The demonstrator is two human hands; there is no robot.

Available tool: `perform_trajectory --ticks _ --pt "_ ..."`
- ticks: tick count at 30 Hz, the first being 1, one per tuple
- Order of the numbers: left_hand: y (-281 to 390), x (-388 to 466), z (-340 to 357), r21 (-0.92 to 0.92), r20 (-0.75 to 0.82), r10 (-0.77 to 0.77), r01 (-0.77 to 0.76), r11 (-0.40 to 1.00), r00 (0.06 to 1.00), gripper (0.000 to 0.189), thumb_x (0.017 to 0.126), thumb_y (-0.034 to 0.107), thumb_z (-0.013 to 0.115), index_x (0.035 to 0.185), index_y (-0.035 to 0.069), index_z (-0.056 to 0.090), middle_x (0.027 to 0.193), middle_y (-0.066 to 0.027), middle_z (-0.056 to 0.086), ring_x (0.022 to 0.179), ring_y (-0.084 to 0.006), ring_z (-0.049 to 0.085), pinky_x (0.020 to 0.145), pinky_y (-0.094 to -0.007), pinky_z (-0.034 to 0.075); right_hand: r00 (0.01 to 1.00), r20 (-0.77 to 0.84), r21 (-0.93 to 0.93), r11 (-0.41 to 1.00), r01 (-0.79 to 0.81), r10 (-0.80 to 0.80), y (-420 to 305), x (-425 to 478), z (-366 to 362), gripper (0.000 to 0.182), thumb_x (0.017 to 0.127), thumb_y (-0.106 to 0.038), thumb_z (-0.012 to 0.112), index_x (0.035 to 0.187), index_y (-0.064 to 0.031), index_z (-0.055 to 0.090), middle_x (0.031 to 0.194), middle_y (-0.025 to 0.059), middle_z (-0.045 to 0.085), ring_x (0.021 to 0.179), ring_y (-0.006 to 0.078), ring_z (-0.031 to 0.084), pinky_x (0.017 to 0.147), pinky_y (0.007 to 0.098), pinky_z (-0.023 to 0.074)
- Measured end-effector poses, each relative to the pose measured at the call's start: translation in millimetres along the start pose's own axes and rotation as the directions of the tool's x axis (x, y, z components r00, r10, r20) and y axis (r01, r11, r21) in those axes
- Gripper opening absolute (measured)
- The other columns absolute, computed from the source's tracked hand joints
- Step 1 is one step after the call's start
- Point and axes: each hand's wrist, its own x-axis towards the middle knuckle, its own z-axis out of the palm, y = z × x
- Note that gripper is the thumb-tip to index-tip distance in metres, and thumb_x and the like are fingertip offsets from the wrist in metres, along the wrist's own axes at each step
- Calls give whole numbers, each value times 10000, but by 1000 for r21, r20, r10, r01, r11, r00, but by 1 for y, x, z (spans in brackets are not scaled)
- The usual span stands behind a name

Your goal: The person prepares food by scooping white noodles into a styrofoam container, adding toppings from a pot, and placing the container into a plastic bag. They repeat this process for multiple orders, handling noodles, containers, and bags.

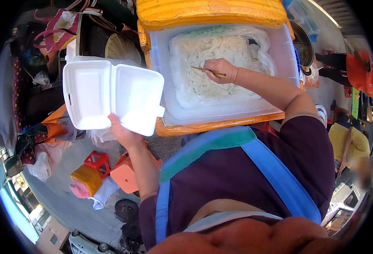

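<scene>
My left hand (124,131) holds up a white foam takeaway box (135,98) by its near edge, thumb over the rim at the fold. The box lies opened flat, and nothing shows inside either half. Over the big tub, my right hand (219,70) is closed around a pair of wooden chopsticks (218,73). Pale, flat noodles (216,50) spread beneath it in a clear plastic bag (181,92), which lines a translucent plastic tub (161,63). The chopstick tips' contact with the noodles cannot be made out.
An orange-wrapped casing (212,125) surrounds the tub, its yellow-orange lid (210,12) raised at the far side. A metal pot (302,43) stands at right. Left are a woven fan (123,47) and red stool (96,162). People (361,73) are at far right.
</scene>
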Motion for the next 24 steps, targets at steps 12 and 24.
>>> perform_trajectory --ticks 12,24 --pt "-15 -14 -27 -32 56 19 -17 999 998 545 1021 332 318 1406 -49 260 1352 -214 429 1203 -334 508 982 -430 460 798 -156 448 761 -469 583 9 -55 -15 305 986 -240 457 840 -19 608 670 48 597 561 100 534 507 251 457" --pt "-16 -43 -17 -39 -8 -6 5 999 1000 530 1023 309 318 1392 -69 283 1335 -227 448 1187 -337 519 980 -435 456 549 277 872 33 -487 788 76 -33 20 310 1012 -289 389 934 -44 561 737 61 607 508 132 559 468 244 489"
